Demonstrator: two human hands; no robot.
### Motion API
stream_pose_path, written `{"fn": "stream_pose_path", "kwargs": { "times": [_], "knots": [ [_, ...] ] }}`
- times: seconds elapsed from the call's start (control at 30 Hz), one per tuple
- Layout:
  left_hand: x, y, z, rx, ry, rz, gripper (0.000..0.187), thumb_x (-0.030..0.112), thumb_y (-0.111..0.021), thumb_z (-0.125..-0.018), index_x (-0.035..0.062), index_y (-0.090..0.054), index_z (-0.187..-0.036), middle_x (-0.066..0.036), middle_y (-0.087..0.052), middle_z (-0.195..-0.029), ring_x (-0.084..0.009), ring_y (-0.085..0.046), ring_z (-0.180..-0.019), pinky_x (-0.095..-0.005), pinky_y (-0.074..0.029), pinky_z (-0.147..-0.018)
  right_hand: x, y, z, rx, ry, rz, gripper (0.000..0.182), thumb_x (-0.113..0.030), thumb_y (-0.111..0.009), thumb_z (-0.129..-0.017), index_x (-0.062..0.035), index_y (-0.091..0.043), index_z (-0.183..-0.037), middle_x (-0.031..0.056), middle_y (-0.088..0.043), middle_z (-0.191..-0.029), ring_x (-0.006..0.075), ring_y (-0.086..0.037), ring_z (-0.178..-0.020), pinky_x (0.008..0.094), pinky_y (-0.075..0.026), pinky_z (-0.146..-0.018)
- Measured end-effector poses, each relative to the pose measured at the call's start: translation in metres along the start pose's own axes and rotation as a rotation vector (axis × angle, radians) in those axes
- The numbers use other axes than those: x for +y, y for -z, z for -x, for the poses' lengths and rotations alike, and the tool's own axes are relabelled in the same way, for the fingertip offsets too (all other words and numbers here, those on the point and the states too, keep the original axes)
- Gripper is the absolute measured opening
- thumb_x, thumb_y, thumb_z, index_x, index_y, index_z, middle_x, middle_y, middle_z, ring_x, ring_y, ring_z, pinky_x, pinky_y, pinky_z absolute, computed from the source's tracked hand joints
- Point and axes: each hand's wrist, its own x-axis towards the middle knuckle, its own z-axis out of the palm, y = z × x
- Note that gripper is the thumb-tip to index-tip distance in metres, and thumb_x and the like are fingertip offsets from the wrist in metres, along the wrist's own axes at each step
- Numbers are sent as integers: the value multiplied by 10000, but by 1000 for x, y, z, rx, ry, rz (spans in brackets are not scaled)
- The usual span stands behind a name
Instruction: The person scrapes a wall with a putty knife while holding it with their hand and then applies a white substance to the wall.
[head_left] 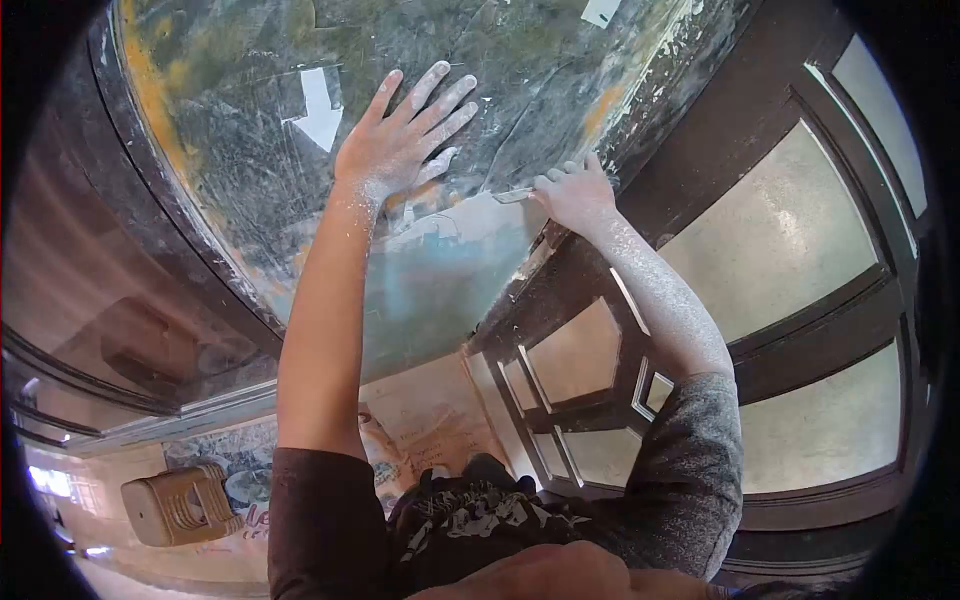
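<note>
Taking twelve o'clock as the top of the view: at eight o'clock, a stack of tan stools point(180, 505) is noted beside a patterned surface. At eleven, a white arrow-shaped patch point(318, 108) is seen on a large, smeared dark panel point(240, 130), its tip turned toward six; along the left edge of the panel, orange-yellow staining is shown. Just right of the patch, the left hand point(405, 130) is laid palm down on the panel, fingers spread and directed toward one o'clock, thumb toward two; the fingers are coated with white dust. Between twelve and one, near the panel's right edge, a thin flat tool point(514, 195) is gripped in the right hand point(575, 195). Its exposed end is pointed toward nine, the long axis of the visible part running roughly nine to three; the rest is hidden by the curled fingers. Whether the panel is touched by its edge cannot be made out. The right forearm is heavily dusted with white. From two to four o'clock, a dark frame point(690, 180) is fitted with pale panes point(780, 235).
</note>
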Motion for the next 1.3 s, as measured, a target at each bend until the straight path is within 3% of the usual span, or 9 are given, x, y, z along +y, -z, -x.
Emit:
{"fn": "stream_pose_path", "kwargs": {
  "times": [0.07, 0.1, 0.27, 0.47, 0.6, 0.77, 0.9, 1.07, 1.3],
  "knots": [
    [1, 0, 1, 35, 17, 9, 714, 638, -520, -947, 436, -267, -1583, 144, -163, -1687, -171, -179, -1553, -507, -109, -1268, 10, 10, -4, -13, -8, 16, 250, -418, -573, -969, -187, -667, -958, -1, -701, -930, 198, -671, -973, 490, -407, -970],
    [-1, 1, -1, -3, 5, 59, 713, 623, -535, -946, 434, -272, -1582, 144, -171, -1686, -172, -190, -1550, -511, -125, -1265, 8, 26, -5, -126, -46, -5, 234, -366, -518, -999, -196, -671, -1052, 4, -694, -985, 190, -653, -1055, 508, -378, -1003],
    [1, 3, 1, 20, 6, 14, 735, 635, -556, -927, 434, -282, -1578, 146, -176, -1684, -176, -190, -1550, -514, -140, -1261, -12, 3, 1, -135, -65, -32, 185, -283, -506, -1000, -195, -665, -1035, -4, -695, -986, 186, -649, -1072, 526, -376, -1015],
    [0, -1, 0, 50, 16, 10, 723, 643, -554, -923, 442, -298, -1568, 147, -184, -1681, -164, -190, -1549, -511, -128, -1266, -5, 32, -8, -264, -86, 8, 211, -258, -482, -1015, -190, -654, -1118, 19, -700, -1069, 200, -649, -1101, 551, -364, -1041],
    [0, 0, 0, 43, 15, -15, 718, 638, -552, -927, 436, -303, -1569, 148, -183, -1681, -163, -187, -1549, -505, -125, -1268, -14, 15, 14, -200, -176, -63, 210, -292, -483, -1020, -180, -642, -1099, 29, -696, -1071, 209, -659, -1078, 552, -369, -1022],
    [0, 0, 1, 35, 13, 38, 715, 625, -560, -928, 433, -303, -1568, 152, -185, -1680, -165, -190, -1548, -506, -111, -1269, 3, 32, 10, -123, -131, -51, 212, -289, -468, -1014, -200, -643, -1092, 23, -698, -1051, 207, -663, -1057, 513, -382, -962],
    [-1, 4, 0, 18, 16, 11, 731, 642, -547, -931, 439, -273, -1577, 156, -172, -1681, -153, -182, -1548, -499, -111, -1272, -41, 7, 0, -93, -77, -76, 211, -252, -472, -1008, -213, -647, -1119, 12, -695, -1047, 214, -654, -1070, 521, -372, -983],
    [-1, 6, 0, -28, 11, -8, 719, 631, -522, -955, 439, -239, -1588, 149, -159, -1685, -152, -177, -1548, -492, -115, -1272, -12, 30, -8, -189, -65, -62, 204, -291, -491, -1023, -191, -650, -1102, 12, -694, -1013, 211, -643, -1076, 498, -383, -997],
    [0, 6, 0, 8, 14, -35, 708, 645, -507, -956, 453, -242, -1584, 159, -153, -1685, -149, -178, -1550, -507, -95, -1272, -11, 31, 1, -75, -112, 0, 196, -312, -497, -1023, -197, -655, -1037, 16, -697, -986, 200, -667, -1001, 510, -385, -973]
  ]
}}
